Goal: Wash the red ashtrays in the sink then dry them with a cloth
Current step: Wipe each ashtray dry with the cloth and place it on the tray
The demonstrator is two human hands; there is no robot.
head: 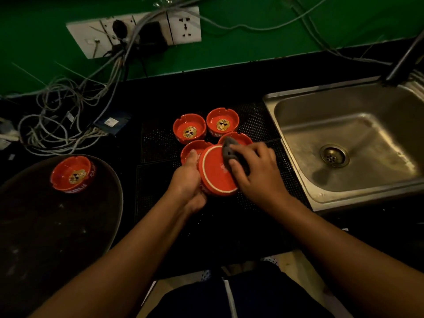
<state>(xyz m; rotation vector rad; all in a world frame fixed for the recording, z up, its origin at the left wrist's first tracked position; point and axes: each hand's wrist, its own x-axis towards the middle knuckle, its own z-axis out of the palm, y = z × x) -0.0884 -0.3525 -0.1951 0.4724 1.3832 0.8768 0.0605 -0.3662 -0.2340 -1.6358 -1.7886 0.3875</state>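
Note:
My left hand (189,180) grips a red ashtray (215,173) tilted so its underside with a white ring faces me. My right hand (254,171) holds a grey cloth (229,149) pressed against that underside. Behind it on the black mat stand several more red ashtrays: one at back left (189,128), one at back right (222,121), one partly hidden behind my left hand (195,149) and one partly hidden behind the cloth (238,137). Another red ashtray (72,174) sits on the dark round tray (57,226) at the left.
A steel sink (353,143) with a drain lies to the right, a dark tap (403,56) over its far corner. A wall socket strip (135,31) and a tangle of cables (64,118) fill the back left. The counter's front edge is near my body.

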